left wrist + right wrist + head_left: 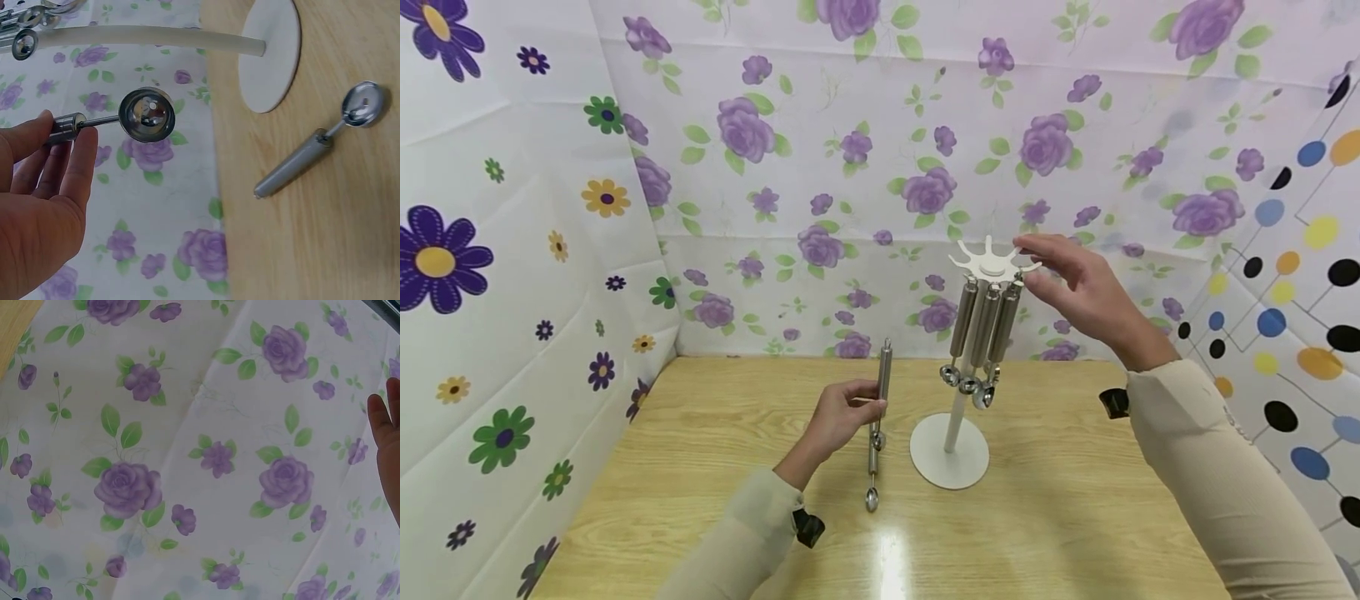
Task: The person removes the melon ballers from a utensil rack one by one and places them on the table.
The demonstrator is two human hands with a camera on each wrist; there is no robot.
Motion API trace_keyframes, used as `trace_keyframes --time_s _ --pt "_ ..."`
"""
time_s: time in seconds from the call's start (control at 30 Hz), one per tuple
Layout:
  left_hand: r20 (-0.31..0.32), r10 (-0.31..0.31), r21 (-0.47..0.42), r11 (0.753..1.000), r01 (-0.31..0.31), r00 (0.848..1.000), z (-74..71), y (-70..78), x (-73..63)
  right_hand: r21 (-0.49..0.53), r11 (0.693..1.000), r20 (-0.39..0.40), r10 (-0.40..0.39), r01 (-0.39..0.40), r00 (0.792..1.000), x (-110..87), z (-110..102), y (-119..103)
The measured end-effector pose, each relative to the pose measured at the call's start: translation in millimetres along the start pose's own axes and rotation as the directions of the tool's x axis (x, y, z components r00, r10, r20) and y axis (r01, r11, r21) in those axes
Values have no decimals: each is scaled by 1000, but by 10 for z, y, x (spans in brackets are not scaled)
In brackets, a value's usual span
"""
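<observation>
Between held scoop (886,367) and stand (951,469): gap

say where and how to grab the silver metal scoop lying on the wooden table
Probably pinch the scoop handle mid-length, from above and left: that straight cylinder is thicker than the neck, and the white round stand base lies to its right in the head view.

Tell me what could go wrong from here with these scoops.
The right hand is beside the hooks; a nudge might rock the slim-poled stand. The hanging scoops could then swing together or slip off. The held scoop, gripped by its handle in the left hand, might drop if the grip loosens, perhaps hitting the loose scoop on the table.
</observation>
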State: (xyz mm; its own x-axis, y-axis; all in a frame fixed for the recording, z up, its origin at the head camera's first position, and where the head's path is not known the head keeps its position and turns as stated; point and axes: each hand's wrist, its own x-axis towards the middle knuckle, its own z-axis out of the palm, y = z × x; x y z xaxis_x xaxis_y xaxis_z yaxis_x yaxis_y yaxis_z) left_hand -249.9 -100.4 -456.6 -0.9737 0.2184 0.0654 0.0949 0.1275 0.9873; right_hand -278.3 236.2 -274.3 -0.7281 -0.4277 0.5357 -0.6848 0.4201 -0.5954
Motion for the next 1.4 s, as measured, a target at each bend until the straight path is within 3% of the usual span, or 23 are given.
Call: trace_keyframes --time_s 0.33,0.9,1.17,1.4 --pt "-24 -41 -18 999 40 999 -24 -192 -96 -9 998 -45 -56 56 997 30 13 15" --pt "-64 -90 -36 995 88 994 -143 -345 -147 48 996 142 -83 77 986 109 -53 4" --pt "-63 -100 -21 995 99 993 -157 -369 -198 23 998 170 -65 62 983 143 -42 -4" --pt "-110 -108 -8 994 107 988 -175 -440 -220 35 998 164 -57 52 985 146 -41 -11"
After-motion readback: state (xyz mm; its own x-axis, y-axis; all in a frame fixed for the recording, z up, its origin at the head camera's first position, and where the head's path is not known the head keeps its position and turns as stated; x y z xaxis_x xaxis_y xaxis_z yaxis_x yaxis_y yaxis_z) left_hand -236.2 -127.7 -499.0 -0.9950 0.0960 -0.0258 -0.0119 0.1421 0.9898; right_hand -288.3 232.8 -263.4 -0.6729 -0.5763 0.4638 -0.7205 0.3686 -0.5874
